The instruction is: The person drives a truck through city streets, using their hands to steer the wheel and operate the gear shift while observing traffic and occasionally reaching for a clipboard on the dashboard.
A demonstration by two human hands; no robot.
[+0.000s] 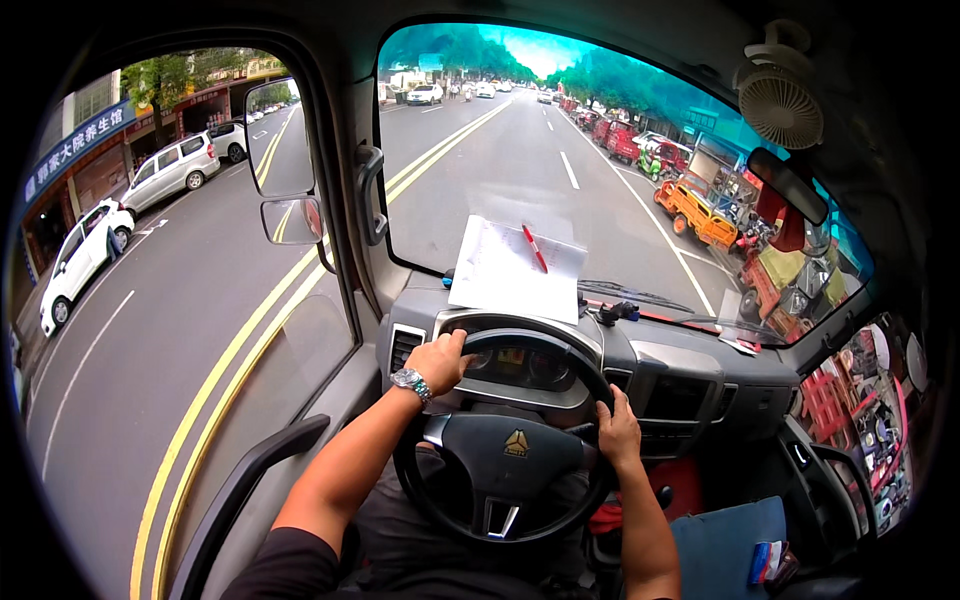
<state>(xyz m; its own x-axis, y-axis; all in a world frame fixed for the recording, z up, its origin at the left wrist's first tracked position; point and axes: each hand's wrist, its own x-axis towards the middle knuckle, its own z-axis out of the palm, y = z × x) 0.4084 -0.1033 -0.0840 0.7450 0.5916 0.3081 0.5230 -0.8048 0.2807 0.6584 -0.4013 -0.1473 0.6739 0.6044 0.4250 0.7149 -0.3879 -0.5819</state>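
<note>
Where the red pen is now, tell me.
In the head view, right of centre, the red pen lies on the white papers atop the dashboard, beyond the steering wheel.

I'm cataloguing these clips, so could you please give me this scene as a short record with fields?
Left hand: on the upper-left rim of the steering wheel; silver wristwatch on that wrist
Right hand: on the wheel's right rim
Dashboard top: white paper, red pen lying on it
Upper right: white fan
Outside left: white car at the roadside
Outside right: orange cargo vehicle
</note>
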